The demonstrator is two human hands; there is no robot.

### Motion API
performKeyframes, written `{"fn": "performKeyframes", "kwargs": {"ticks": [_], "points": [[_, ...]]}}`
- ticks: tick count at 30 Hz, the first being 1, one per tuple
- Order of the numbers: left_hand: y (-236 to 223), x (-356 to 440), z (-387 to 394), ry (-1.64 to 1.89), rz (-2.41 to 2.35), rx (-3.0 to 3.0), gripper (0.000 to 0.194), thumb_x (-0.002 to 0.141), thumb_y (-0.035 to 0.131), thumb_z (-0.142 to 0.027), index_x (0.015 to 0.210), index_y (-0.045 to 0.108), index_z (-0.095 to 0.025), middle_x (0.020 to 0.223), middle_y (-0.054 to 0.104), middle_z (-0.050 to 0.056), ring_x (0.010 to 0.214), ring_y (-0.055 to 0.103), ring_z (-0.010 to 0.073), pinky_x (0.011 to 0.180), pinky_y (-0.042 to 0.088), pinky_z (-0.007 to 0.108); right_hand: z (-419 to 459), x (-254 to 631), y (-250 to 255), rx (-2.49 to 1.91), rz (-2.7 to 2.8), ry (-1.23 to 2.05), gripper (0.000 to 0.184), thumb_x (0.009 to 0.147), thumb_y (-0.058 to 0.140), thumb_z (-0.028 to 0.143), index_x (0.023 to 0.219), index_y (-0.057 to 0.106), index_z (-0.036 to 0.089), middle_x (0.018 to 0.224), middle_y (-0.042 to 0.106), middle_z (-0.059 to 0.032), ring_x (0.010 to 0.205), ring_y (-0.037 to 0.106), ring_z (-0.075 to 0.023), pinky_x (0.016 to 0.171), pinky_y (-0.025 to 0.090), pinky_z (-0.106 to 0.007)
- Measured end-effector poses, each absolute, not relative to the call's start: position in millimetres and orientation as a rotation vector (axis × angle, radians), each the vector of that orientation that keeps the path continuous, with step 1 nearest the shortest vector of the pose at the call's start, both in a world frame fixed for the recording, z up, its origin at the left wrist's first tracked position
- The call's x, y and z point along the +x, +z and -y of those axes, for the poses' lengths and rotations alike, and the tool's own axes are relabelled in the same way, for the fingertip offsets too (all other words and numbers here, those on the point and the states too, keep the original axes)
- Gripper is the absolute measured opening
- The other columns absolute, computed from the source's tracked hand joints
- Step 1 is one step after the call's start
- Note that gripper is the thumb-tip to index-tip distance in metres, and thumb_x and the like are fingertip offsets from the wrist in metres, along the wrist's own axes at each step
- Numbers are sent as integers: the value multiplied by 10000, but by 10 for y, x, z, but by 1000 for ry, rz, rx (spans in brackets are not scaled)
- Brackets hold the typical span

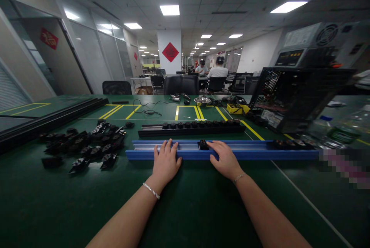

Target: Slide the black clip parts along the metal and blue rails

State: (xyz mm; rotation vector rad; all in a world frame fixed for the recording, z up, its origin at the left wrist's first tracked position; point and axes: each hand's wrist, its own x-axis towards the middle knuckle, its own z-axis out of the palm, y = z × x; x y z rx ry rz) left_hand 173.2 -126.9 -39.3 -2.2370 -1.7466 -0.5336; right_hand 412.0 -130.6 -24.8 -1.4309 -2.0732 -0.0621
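Note:
A long blue channel rail lies crosswise on the green table in front of me. My left hand rests on its left half, with the fingers spread over the channel and the thumb by the front wall. Inside the channel, near the middle, sits a small black part. The fingertips of my right hand touch that part's right side, while its thumb lies apart at the front wall. Several similar black parts sit in a row at the rail's right end.
Loose black parts are heaped at left. Behind the blue rail lies a black rail filled with similar parts. An open computer case stands at right near a plastic bottle. A metal bowl and cables sit farther back.

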Motion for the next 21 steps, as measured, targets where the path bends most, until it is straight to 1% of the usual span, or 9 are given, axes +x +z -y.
{"fn": "performKeyframes", "kwargs": {"ticks": [9, 14, 21], "points": [[-385, 1730, 1268, -535, 1762, -2251, 538, 838, 430, -437, 1342, 410, -248, 1434, 401, 83, 1324, 313, 276, 1089, 157, 554, 1304, 4046, -270, -1409, 2111, -58, 515, 731, 477, 226, 1228, 553, 110, 1205, 599, -117, 1174, 461, -242, 1033, 346, -441], [-364, 1735, 1281, -514, 1776, -2252, 546, 835, 434, -437, 1346, 405, -248, 1438, 396, 81, 1326, 310, 276, 1092, 155, 552, 1309, 4041, -272, -1408, 2116, -47, 523, 734, 474, 232, 1244, 541, 139, 1219, 590, -108, 1184, 451, -242, 1035, 334, -452], [-333, 1749, 1298, -497, 1787, -2251, 549, 829, 441, -423, 1349, 401, -250, 1438, 394, 80, 1329, 307, 279, 1094, 158, 549, 1334, 4005, -247, -1445, 2135, -35, 535, 742, 469, 245, 1264, 522, 138, 1247, 573, -106, 1202, 440, -241, 1052, 303, -452]]}}
